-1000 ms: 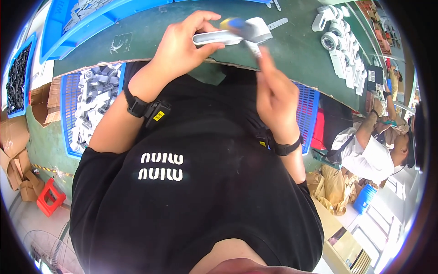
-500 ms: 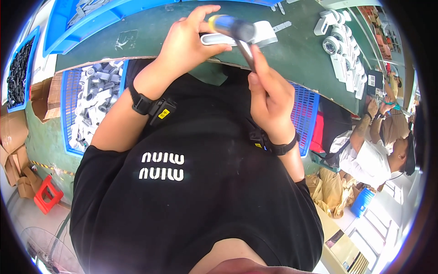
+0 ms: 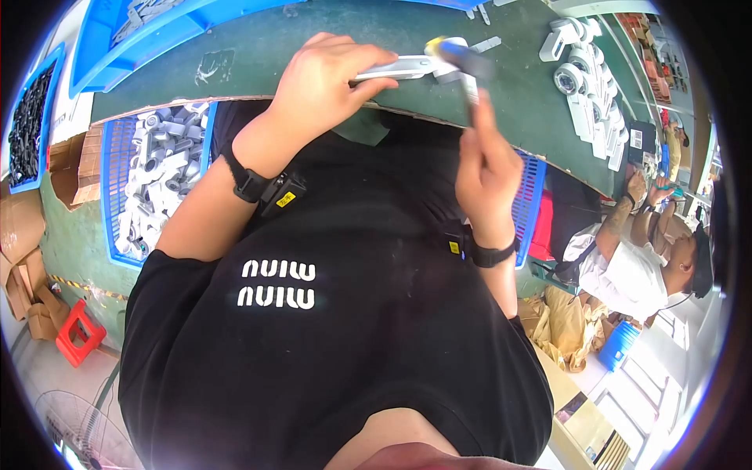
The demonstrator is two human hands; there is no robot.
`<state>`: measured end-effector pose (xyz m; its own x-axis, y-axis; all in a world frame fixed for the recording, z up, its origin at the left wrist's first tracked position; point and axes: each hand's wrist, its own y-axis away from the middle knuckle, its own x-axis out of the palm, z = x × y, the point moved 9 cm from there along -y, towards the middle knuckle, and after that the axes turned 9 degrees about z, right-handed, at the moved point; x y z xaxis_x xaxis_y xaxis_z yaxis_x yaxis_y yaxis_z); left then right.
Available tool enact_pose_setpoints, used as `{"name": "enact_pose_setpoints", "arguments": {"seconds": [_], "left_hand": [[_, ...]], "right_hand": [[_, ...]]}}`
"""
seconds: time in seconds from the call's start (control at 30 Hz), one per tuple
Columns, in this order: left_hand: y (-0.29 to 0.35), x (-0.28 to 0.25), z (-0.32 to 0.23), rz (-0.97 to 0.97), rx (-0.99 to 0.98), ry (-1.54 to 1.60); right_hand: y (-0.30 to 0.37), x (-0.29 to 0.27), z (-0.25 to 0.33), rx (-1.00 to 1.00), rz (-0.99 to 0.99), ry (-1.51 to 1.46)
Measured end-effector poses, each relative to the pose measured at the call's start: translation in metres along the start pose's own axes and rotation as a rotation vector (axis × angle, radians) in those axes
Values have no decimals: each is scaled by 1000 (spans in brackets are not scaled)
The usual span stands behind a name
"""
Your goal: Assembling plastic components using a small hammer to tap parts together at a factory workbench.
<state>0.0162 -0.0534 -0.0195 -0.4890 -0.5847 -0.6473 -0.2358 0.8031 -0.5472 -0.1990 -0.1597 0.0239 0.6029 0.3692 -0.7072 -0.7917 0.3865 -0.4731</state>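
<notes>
My left hand is closed on the arm of a white plastic housing, holding it over the near edge of the green worktable. My right hand grips the handle of a small mallet, whose head has a dark end and a yellow end. Motion blurs that head, which lies over the rounded far end of the housing and partly hides it; whether they touch I cannot tell. Beyond them a thin grey slotted strip lies on the table.
Several white housings with round ends stand in rows on the right. A blue tray sits at the upper left. Blue crates are below the table edge, the left one full of white parts. A co-worker in white sits at the right.
The mallet and my right hand have moved right. My left hand has shifted its grip, its fingers now folded over the housing's arm, and the housing's angle has changed slightly.
</notes>
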Motion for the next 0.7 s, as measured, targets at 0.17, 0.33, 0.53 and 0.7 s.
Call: {"name": "enact_pose_setpoints", "arguments": {"seconds": [0.17, 0.33, 0.53, 0.7], "left_hand": [[1, 3, 0, -8, 20, -3], [0, 2, 1, -17, -1, 26], [-3, 7, 16, 11, -172, 176], [-1, 4, 17, 47, -222, 205]], "right_hand": [[17, -10, -26, 348, 46, -278], [11, 20, -36, 384, 293, -46], [13, -2, -18, 295, -46, -359], [-9, 28, -4, 234, 324, -17]]}}
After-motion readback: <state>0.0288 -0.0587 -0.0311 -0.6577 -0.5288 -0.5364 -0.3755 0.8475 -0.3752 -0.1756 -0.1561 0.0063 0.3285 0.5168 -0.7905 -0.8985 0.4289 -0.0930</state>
